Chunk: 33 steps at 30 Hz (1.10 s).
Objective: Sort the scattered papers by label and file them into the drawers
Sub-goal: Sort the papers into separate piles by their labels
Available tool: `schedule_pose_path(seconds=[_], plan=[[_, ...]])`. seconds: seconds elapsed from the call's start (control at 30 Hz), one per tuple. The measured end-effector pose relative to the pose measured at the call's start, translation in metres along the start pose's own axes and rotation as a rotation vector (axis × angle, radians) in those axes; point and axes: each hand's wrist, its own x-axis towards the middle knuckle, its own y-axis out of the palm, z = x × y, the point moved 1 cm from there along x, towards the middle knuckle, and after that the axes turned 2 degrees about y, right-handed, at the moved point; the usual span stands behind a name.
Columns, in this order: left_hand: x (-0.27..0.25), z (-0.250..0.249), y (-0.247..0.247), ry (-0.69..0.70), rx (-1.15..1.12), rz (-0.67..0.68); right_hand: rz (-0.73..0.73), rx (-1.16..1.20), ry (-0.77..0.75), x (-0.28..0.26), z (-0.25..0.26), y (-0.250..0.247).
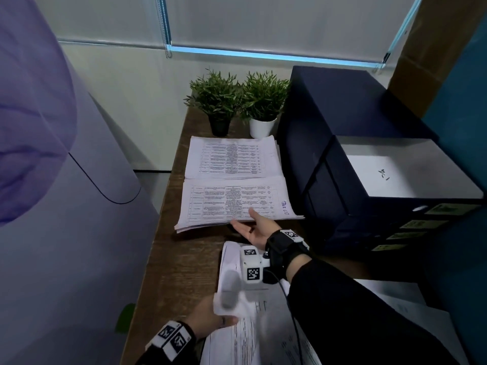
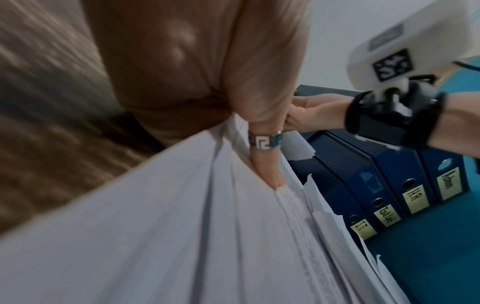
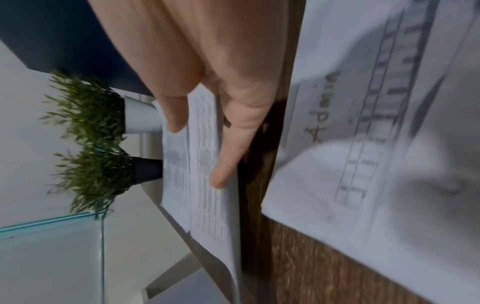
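Two stacks of printed sheets lie on the wooden desk (image 1: 163,259). My right hand (image 1: 249,223) pinches the front edge of the near stack (image 1: 232,201), marked "Task list": thumb on top, fingers underneath, as the right wrist view shows at the right hand (image 3: 200,152). The far stack (image 1: 229,159) lies untouched. My left hand (image 1: 213,316) grips a loose, blurred pile of papers (image 1: 237,338) at the desk's near end, and its ringed finger (image 2: 262,156) presses into the pile of papers (image 2: 182,226). The top sheet (image 3: 363,123) reads "Admin".
Dark blue binders (image 2: 389,185) labelled I.T, Task list, H.R and Admin lie stacked at the right, binders (image 1: 369,206) carrying a white sheet (image 1: 379,175) on top. Two potted plants (image 1: 218,104) stand at the desk's far end. A large pale curved object (image 1: 66,193) fills the left.
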Motion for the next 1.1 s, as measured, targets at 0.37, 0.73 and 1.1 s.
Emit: schedule_pose_path(seconds=[0.37, 0.73, 1.1], plan=[[-0.019, -0.004, 0.008, 0.133, 0.051, -0.138, -0.226, -0.731, -0.248, -0.115, 0.016, -0.112], [-0.025, 0.001, 0.011, 0.131, 0.131, -0.682, -0.497, -1.153, -0.345, -0.147, 0.007, -0.228], [-0.019, -0.013, 0.113, 0.187, 0.686, -0.178, -0.872, -1.142, -0.298, -0.187, 0.024, -0.352]])
